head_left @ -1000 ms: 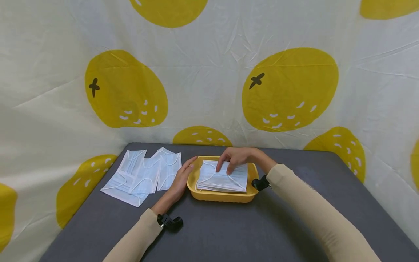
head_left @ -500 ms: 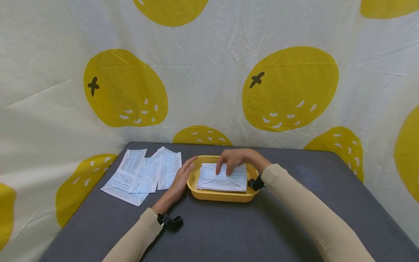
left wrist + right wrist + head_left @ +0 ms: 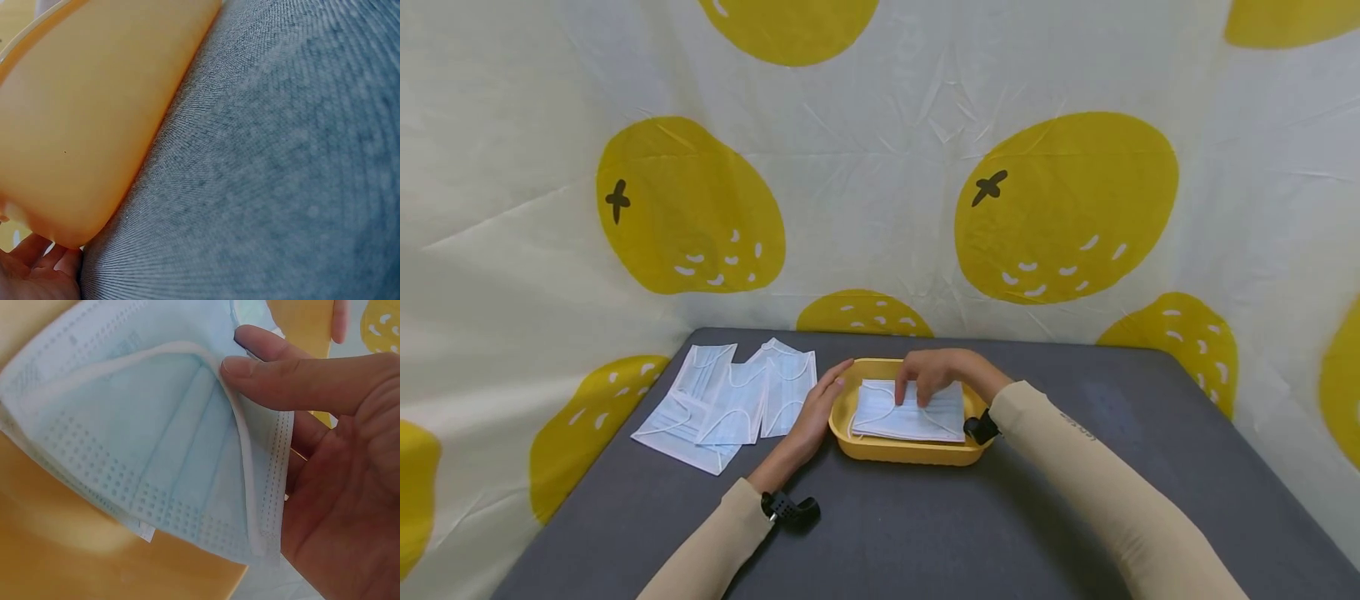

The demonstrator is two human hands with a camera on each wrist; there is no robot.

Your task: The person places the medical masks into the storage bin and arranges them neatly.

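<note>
The yellow tray [image 3: 901,450], near the desk's [image 3: 925,533] far edge, is touched at its left wall by the left hand [image 3: 815,412], fingers relaxed. A face mask [image 3: 910,414] atop the tray's stack is grasped by the right hand [image 3: 936,372]. Loose masks [image 3: 730,400] are spread toward the far left corner.

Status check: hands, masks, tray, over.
Left hand open, steadying the yellow tray. Right hand pinching the top face mask on the stack in the tray. Loose masks lie left, clear of both hands.
</note>
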